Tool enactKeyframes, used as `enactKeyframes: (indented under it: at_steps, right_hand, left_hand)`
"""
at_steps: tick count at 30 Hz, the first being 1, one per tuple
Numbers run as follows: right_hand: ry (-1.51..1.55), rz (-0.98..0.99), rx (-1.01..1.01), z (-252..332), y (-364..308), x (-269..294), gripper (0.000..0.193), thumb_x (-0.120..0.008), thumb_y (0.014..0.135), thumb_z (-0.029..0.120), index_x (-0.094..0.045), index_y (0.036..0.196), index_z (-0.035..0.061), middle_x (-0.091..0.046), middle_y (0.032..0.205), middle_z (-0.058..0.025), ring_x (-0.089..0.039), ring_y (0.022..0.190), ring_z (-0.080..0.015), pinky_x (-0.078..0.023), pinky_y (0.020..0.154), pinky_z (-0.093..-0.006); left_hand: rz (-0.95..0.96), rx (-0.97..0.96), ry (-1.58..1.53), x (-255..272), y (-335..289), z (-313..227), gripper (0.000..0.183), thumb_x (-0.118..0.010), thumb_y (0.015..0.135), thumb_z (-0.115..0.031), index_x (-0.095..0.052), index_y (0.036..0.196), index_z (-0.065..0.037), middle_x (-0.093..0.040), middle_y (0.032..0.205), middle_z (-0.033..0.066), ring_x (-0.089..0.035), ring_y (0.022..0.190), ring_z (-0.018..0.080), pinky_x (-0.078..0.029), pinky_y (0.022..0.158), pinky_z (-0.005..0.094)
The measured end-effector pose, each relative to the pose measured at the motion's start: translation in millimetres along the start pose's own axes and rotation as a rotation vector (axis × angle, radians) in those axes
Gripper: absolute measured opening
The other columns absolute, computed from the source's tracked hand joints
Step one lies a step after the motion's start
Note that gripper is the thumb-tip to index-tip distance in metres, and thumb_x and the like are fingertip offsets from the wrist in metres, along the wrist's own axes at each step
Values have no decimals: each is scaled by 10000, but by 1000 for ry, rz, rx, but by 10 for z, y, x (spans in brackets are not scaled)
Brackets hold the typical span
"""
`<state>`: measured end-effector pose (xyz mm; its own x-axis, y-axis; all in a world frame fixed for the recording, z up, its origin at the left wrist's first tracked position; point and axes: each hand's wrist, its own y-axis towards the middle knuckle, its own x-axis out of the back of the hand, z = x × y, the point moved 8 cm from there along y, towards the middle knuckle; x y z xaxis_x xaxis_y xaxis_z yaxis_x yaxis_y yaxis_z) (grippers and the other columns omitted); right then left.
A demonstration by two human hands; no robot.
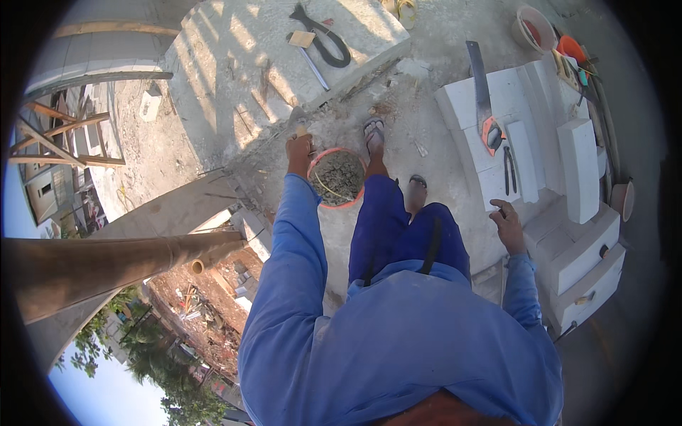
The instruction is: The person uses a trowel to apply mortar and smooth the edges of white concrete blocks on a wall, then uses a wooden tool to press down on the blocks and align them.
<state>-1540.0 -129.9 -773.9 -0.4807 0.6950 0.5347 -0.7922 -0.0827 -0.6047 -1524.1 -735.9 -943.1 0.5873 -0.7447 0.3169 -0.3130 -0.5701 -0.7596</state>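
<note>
My left hand (300, 152) is closed around the pale handle of a small trowel (301, 128), its grey blade pointing away from me. Just right of that hand stands an orange-rimmed bucket (341, 206) holding wet grey mortar (339, 175), with a thin handle lying across it. On the other side, my right hand (509, 228) hovers by the stacked white blocks (465, 106), fingers curled; a small dark thing seems to show between them, too small to name. Lying on the blocks near it are dark pincers (509, 170) and a handsaw (480, 85) with a red-and-black handle.
A raised concrete slab (234, 42) ahead carries a black strap (334, 53) and a metal-handled tool (312, 67). More white blocks (586, 255) rise at my right, with tubs (534, 30) beyond. At left are a thick wooden pole (106, 266) and a drop to lower ground (195, 305).
</note>
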Motion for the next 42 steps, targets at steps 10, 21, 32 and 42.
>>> enactKeyframes:
  at_steps: [10,21,32,42]
  right_hand:
    - [28,342,-1230,-1672,-1129,-731,304,-550,791,82,-641,1073,12,-662,978,-132,-672,835,-206,-565,651,-322]
    - [25,104,-812,-1223,-337,-672,263,-556,832,122,-656,1042,0,-643,1046,-111,-664,775,-172,-541,691,-309]
    - [601,-148,-1057,-855,-1282,-1074,263,-579,805,140,-679,1035,58,-672,988,-102,-676,807,-206,-536,721,-334]
    - [812,-704,-1002,-2829,-2885,-1114,305,-609,756,222,-696,1007,72,-644,1110,-151,-598,1040,-317,-465,932,-392]
  left_hand:
    - [-357,-67,-61,-669,3060,-830,409,-619,793,-224,-540,1119,9,-571,888,111,-594,800,261,-476,620,382]
    - [83,-433,838,-1563,3870,-472,360,-641,726,-210,-560,930,74,-602,859,207,-590,795,324,-452,659,410]
    - [132,265,1182,-647,1875,-1659,57,-534,716,-38,-483,722,-13,-476,543,101,-462,388,222,-346,338,365]
    - [1310,-788,1575,-2578,-1191,-649,137,-618,792,-106,-635,705,-1,-533,529,84,-524,432,192,-414,406,335]
